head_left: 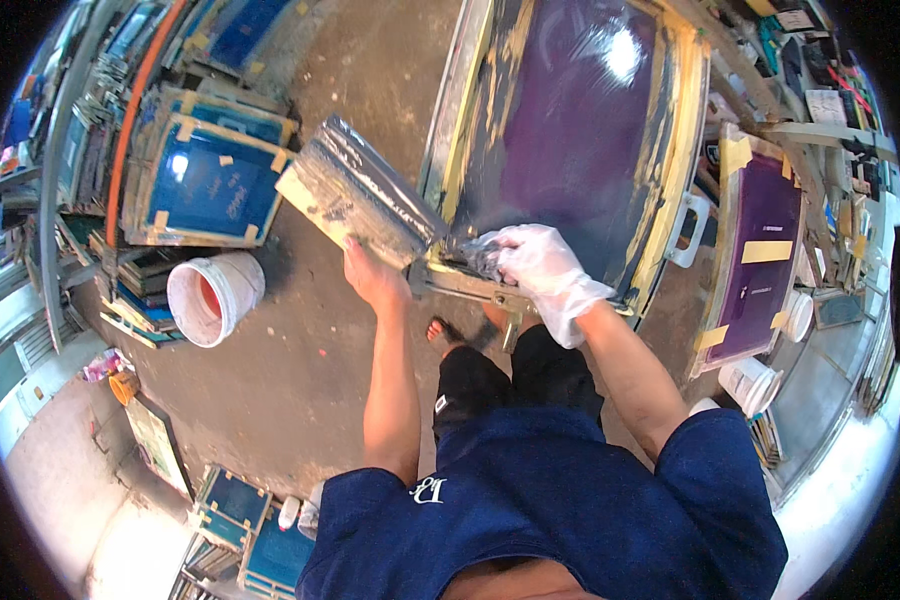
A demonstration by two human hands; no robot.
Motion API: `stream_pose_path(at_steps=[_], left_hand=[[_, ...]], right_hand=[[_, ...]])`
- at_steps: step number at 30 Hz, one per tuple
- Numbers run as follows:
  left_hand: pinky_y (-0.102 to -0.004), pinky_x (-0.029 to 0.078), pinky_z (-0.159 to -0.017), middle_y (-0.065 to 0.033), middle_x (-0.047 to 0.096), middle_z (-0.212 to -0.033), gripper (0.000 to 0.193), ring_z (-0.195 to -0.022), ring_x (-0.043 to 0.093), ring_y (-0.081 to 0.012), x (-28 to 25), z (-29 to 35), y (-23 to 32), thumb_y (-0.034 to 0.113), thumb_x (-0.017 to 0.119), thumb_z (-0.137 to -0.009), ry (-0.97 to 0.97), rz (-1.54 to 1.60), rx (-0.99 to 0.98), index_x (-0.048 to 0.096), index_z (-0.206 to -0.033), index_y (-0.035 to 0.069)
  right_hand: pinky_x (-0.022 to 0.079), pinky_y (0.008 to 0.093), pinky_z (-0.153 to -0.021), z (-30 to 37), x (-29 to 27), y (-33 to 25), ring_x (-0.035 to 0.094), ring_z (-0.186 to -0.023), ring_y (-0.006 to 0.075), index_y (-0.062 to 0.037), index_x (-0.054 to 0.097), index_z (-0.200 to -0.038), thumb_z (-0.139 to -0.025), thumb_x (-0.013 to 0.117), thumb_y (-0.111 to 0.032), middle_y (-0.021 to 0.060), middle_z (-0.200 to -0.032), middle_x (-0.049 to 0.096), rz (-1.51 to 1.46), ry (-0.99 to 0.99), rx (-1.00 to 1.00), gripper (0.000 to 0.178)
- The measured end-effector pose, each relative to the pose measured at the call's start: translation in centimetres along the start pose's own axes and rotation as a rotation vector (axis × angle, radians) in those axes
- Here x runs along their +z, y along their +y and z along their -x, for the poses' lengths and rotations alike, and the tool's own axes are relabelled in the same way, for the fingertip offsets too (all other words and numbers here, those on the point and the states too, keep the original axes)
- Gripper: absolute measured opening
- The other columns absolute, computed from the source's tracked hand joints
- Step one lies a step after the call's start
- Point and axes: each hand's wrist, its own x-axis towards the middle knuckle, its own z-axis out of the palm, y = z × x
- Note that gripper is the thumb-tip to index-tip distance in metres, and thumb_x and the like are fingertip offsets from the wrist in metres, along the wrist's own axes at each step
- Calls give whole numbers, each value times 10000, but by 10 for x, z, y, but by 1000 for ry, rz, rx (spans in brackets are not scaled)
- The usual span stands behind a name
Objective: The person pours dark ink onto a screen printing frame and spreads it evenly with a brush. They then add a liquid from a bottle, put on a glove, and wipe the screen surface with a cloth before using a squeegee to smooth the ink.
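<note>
My bare left hand (375, 277) grips the edge of a wide squeegee (355, 185), its face smeared with dark ink and its lower edge cream-coloured. The squeegee is tilted to the left of a large printing screen (580, 130). My right hand (545, 265), in a clear plastic glove, is closed on a dark crumpled wad (482, 256), perhaps an inky rag, at the squeegee's right end. Both sit by the screen's near left corner. The screen has a purple-black mesh, yellow tape along its sides and dark ink smears.
A white bucket (216, 297) with red inside stands on the floor at left. Blue taped screens (220, 185) lean behind it, beside an orange post (138, 120). At right leans a purple screen (760, 245), with another white bucket (750, 385) nearby. A metal clamp (511, 330) hangs below the near frame edge.
</note>
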Motion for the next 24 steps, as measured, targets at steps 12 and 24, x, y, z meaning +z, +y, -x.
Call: stream_pose_path(at_steps=[12,24], left_hand=[[-260,448,-766,-40,650,-941,335,-832,549,-91,40,79,137,297,643,-960,-550,-498,-7,618,-1067,-20],[-294,462,-750,-82,669,-875,302,-807,570,-119,-46,210,192,250,631,-961,-907,-677,82,629,-1026,-45]], right_hand=[[530,313,-762,89,-35,-100,673,-819,190,-61,731,-1024,-717,811,-40,62,-845,692,-27,599,-269,318],[526,374,-806,258,78,-74,651,-883,300,-57,732,-963,-728,711,-51,125,-927,699,-58,983,-220,237]])
